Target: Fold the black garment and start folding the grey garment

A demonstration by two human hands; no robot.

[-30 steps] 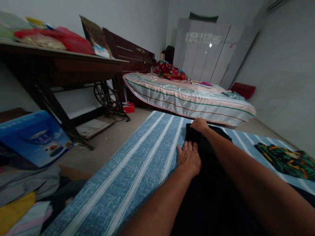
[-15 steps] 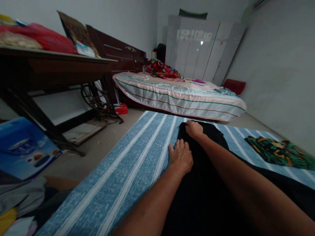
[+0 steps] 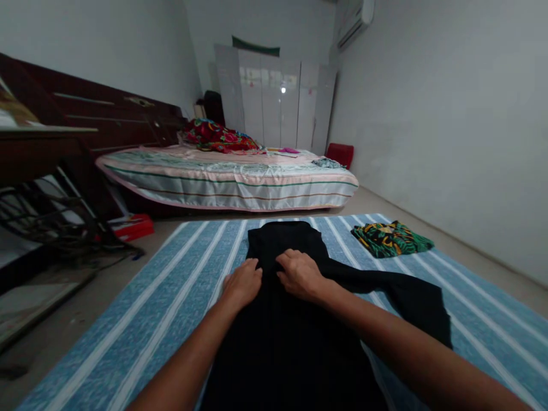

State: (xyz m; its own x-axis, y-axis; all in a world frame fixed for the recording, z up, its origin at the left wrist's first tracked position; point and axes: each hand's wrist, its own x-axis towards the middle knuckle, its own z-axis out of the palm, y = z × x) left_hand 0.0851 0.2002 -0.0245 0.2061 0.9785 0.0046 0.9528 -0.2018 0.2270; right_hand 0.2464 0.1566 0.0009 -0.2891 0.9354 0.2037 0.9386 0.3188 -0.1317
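Note:
A black long-sleeved top (image 3: 282,342) lies spread in front of me, its collar end away from me and one sleeve stretched out to the right. My left hand (image 3: 243,282) has its fingers curled on the top's left edge, gripping the cloth. Close beside it, my right hand (image 3: 299,275) is closed on the fabric near the middle, below the collar end. Both forearms cover parts of the garment. Under it is a blue sheet with white stripes (image 3: 171,297).
A folded green, black and yellow patterned cloth (image 3: 391,238) rests on the sheet at right. Beyond are a bed (image 3: 231,182) with a red floral quilt (image 3: 218,136) and a pale wardrobe (image 3: 269,103). At left stand a sewing-machine table (image 3: 43,149) and a red box (image 3: 132,227).
The view has turned right. My right hand has come back from the collar end to the upper middle of the top. My left hand, flat before, now has curled fingers at the left edge.

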